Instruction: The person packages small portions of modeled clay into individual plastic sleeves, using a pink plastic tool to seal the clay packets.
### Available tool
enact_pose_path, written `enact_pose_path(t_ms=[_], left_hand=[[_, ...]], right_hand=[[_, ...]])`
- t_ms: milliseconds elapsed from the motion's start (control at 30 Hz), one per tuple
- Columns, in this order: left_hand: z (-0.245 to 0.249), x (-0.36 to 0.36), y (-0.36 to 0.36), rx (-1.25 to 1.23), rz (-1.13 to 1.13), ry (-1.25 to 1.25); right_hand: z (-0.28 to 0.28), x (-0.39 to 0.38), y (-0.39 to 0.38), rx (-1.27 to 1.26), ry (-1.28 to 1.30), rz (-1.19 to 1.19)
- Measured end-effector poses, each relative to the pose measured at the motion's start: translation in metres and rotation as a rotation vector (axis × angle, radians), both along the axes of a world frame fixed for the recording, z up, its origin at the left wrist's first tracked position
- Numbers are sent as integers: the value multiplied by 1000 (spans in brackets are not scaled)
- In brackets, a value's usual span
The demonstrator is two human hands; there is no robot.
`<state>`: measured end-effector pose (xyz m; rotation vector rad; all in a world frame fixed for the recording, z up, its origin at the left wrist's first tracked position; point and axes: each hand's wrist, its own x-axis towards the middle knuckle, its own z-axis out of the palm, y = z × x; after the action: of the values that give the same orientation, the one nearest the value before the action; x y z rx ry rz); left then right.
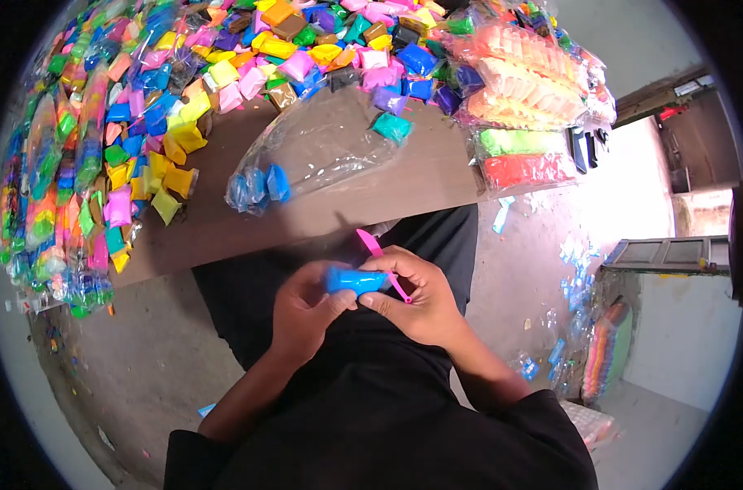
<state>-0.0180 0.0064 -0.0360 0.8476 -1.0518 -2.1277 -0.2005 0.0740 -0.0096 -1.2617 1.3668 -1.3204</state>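
Observation:
Over my lap, both hands hold a small shiny blue packet (356,281). My left hand (304,309) is closed on its left end, thumb in front. With thumb and fingers my right hand (424,298) pinches the right end. A thin pink plastic tool (370,242) also sits in the right hand, its wide end sticking up and its narrow end coming out below the fingers. On the table ahead lies a clear plastic bag (322,135) with a few blue packets (277,183) at its lower left corner. A teal packet (392,126) is at its right side.
Many colourful packets (298,65) are heaped across the back and left of the brown table (388,175). Long filled bags (44,204) lie along its left edge. Bagged stacks in orange, green and red (526,170) stand at the right. Blue wrappers (580,265) litter the floor.

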Motion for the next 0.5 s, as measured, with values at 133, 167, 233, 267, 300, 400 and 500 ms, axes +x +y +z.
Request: enact_pose_path(t_ms=[133,167,233,267,300,400,500], left_hand=[[-1,-3,1,-213,3,-75],[-4,-4,2,-290,31,-92],[-4,-5,2,-368,60,-107],[-2,-4,1,-341,45,-129],[0,-3,0,-313,30,-151],[-5,5,-5,-417,9,-212],[-1,4,-7,-493,-48,-201]], right_hand=[[-5,6,4,106,12,-77],[-6,8,5,132,15,-105],[-16,11,9,111,7,-114],[-19,12,9,91,-2,-126],[-16,11,7,90,-3,-126],[1,12,2,-24,40,-70],[10,14,-1,-88,67,-97]])
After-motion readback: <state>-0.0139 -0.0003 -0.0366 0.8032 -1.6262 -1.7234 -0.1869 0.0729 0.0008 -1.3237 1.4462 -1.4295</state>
